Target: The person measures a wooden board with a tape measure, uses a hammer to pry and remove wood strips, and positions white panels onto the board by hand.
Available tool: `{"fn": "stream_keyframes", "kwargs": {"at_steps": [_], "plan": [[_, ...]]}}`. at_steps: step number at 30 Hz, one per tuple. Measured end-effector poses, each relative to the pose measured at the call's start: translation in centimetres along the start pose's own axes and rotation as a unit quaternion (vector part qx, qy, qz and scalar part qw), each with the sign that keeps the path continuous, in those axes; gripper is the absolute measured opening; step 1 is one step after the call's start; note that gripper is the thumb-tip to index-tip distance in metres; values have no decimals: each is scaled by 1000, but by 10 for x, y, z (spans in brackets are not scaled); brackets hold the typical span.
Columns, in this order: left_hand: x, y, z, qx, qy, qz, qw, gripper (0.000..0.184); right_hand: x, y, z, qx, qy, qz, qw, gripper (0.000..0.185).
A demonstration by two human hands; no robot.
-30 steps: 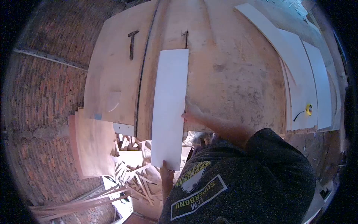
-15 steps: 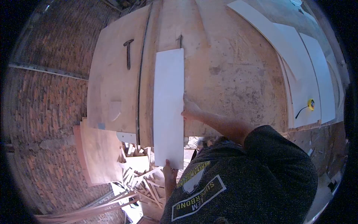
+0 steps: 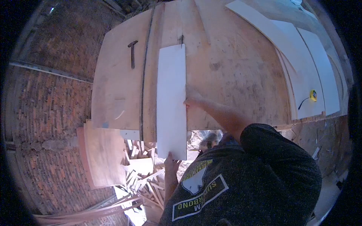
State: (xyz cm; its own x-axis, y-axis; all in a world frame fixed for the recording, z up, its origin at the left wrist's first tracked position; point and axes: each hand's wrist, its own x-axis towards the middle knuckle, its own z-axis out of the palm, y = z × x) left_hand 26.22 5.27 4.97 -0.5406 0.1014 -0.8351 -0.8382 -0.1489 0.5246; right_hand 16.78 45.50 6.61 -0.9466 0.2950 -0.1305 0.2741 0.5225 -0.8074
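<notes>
Pinching one white board [image 3: 172, 98], left hand [image 3: 171, 164]; right hand [image 3: 193, 101] at edge, grip unclear.

Can't really see the left hand's [image 3: 172, 162] fingers, they're tucked under the white board [image 3: 172, 98]. Right hand's [image 3: 193, 102] fingertips are a bit of a blur at its edge too. The dark thing [image 3: 181, 39] past the board's far end is too small to make out, same with any markings on the tape measure [image 3: 313, 95]. Folds swallow some of the shirt's [image 3: 256, 177] lettering, and the top of the frame chops off the worktable [image 3: 233, 75]
</notes>
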Motion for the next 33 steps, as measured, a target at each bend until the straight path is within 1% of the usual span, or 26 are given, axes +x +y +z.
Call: {"fn": "stream_keyframes", "kwargs": {"at_steps": [1,2,3,4,5,7,8,10,13,15,18,20,23,25,27,30,33], "plan": [[-22,10,9,103,35,68,992,80,-8,-1,5,13,26,1,1000,98],[-54,25,22,204,71,135,967,87,-19,-5,11,27,50,3,998,97],[-50,24,5,328,125,230,907,99,-29,-9,15,41,76,3,996,96],[-47,23,-11,445,207,306,816,112,-42,-13,20,83,47,33,995,95],[-52,28,-17,514,173,366,757,115,-55,-16,26,122,20,65,990,93],[-64,35,-26,629,102,469,612,121,-93,-20,53,154,-34,74,985,90],[-70,41,-21,667,61,470,575,121,-107,-11,82,121,-4,23,992,90],[-74,54,-4,734,-26,466,493,122,-134,-17,111,81,22,3,996,91],[-48,58,-8,755,-116,487,423,123,-155,-36,127,77,0,72,994,95],[-34,61,-13,754,-139,492,412,114,-162,-43,124,88,-29,88,992,99],[-16,60,-15,737,-155,523,400,108,-164,-39,127,67,28,28,997,101],[-9,62,-17,729,-161,536,393,104,-163,-40,124,61,27,33,997,101],[-2,65,-19,722,-180,553,375,104,-167,-51,110,65,25,20,997,101],[-3,65,-16,726,-179,545,379,103,-166,-52,106,68,19,15,997,102],[0,66,-15,732,-170,542,376,104,-163,-50,107,69,10,21,997,103],[5,70,-12,731,-171,559,353,105,-156,-44,112,64,1,40,997,104],[4,73,-6,740,-192,519,382,107,-150,-40,114,57,-23,85,994,104]]}}
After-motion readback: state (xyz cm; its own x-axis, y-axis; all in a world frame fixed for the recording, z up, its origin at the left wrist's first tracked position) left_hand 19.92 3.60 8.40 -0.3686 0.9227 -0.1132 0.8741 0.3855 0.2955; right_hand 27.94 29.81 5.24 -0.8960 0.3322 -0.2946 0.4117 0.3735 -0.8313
